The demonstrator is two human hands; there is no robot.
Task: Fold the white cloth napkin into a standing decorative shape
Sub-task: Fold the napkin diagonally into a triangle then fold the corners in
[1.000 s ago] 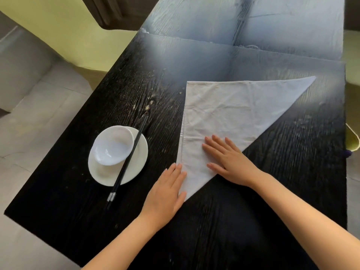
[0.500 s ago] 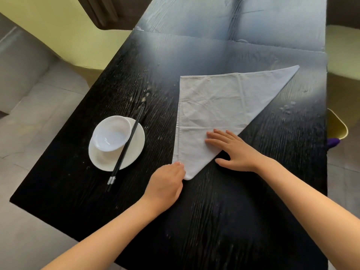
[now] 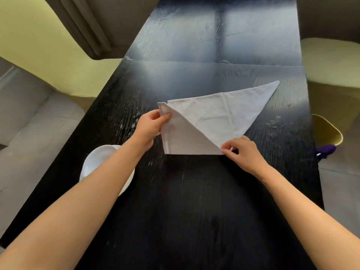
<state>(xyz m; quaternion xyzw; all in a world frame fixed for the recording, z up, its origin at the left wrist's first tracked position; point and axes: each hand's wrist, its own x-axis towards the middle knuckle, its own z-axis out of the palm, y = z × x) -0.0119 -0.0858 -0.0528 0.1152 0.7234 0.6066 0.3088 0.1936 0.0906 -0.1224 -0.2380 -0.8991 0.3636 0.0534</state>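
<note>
White napkin [image 3: 210,121] on black table [image 3: 194,201], 1 flap folded over, L hand [image 3: 150,127] pinching flap's far-left tip, R hand [image 3: 243,152] pinching near-right corner, white dish [image 3: 97,160] beneath L forearm.

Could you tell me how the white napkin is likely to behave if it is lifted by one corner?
The napkin probably drapes limply: it is thin cloth lying in flat folds. It seems light, since the left hand turns its corner with the fingers alone.

head cam | looks forward-down | close over table [image 3: 194,201]
</note>
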